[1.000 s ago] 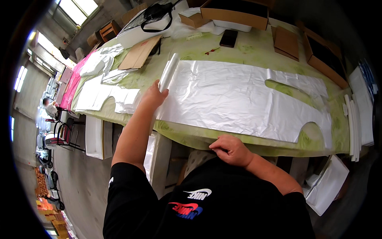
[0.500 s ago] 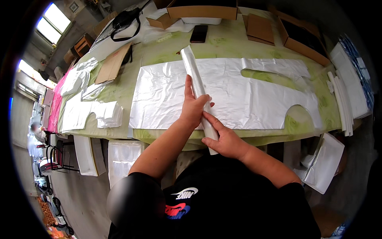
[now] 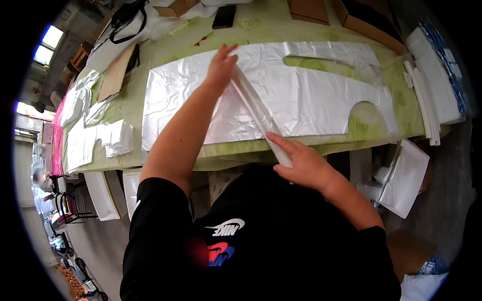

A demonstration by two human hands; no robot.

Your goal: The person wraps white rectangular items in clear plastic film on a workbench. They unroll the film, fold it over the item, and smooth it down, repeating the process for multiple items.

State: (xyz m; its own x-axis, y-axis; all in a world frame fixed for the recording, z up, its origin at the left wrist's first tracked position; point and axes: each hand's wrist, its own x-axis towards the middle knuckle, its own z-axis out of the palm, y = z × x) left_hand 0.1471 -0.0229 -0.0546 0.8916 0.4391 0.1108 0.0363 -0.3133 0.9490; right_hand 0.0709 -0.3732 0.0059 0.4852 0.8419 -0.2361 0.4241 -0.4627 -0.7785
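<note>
A long narrow roll of thin white plastic film (image 3: 255, 104) slants over the table edge. My right hand (image 3: 305, 164) grips its near end, thumb and forefinger along the sides. At the roll's far end is my left hand (image 3: 221, 67), palm against it and fingers stretched out. Under the roll lies a large white plastic sheet (image 3: 186, 100), spread flat and creased, with a long slot and a rounded cut-out on its right side, much like a flat apron or bag.
A green patterned cloth (image 3: 271, 30) covers the table. Folded white plastic pieces (image 3: 118, 138) and cardboard (image 3: 118, 72) lie left. A black phone (image 3: 224, 17) and an open brown box (image 3: 369, 22) are at the back. White rolls (image 3: 424, 105) stand right; a white bin (image 3: 407, 178) sits below.
My left hand has slid from the roll's middle to its far end, its fingers stretching out. My right hand stays at the near end. The whole view has shifted.
</note>
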